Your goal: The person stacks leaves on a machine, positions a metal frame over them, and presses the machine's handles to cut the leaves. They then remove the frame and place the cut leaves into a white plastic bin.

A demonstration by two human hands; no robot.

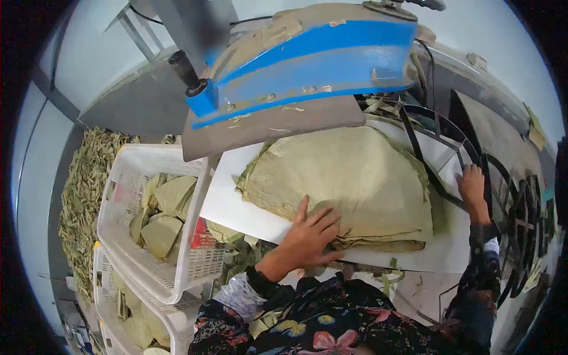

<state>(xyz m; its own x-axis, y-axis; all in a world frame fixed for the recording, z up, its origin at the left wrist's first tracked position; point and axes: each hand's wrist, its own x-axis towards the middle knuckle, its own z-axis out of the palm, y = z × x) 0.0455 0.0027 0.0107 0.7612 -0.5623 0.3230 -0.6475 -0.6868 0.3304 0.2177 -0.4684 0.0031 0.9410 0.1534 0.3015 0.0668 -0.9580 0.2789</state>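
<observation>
A thick stack of large dried leaves (355, 171), pale green-tan and fan-shaped, lies on a white board (236, 204). My left hand (310, 234) rests on its near edge, fingers spread and palm down. On the right, my right hand (472, 186) grips the edge of a black metal frame (421, 139) with a curved outline. That frame stands at the right side of the leaf stack, partly over the board. Part of the grip is hidden behind the fingers.
Over the board's far side hangs a blue machine arm (313, 62) with a wide grey metal plate (266, 133) and a black handle (184, 71). White baskets (198, 254) of folded leaves stand left, beside a heap of leaf scraps (89, 201). More black frames (520, 225) stand far right.
</observation>
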